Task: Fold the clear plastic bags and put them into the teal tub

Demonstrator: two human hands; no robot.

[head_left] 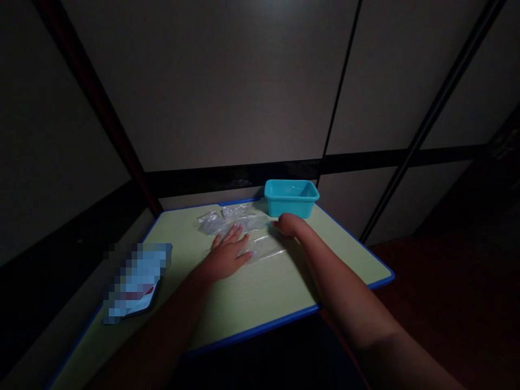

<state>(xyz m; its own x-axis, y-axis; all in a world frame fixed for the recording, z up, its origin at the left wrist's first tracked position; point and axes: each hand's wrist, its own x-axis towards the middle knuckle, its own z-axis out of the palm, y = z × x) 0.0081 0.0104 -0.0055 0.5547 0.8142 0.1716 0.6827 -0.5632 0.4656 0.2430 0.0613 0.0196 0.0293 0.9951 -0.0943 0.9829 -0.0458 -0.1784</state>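
Note:
A clear plastic bag (pixel 266 248) lies flat on the pale table, partly under my hands. My left hand (pixel 229 253) rests on its left part, palm down with the fingers spread. At the far right side of the plastic, my right hand (pixel 288 224) is closed, with the fingertips pressed together by the bag's edge; what they pinch is too small to make out. More crumpled clear plastic (pixel 211 221) lies just beyond my left fingertips, and another crinkled piece (pixel 236 211) sits behind it.
A turquoise plastic basket (pixel 290 207) stands at the table's back right, close behind my right hand. At the left lies a flat device (pixel 140 287) with a blurred, lit screen. The table (pixel 252 309) has a blue edge and stands against panelled cabinet doors (pixel 227 86).

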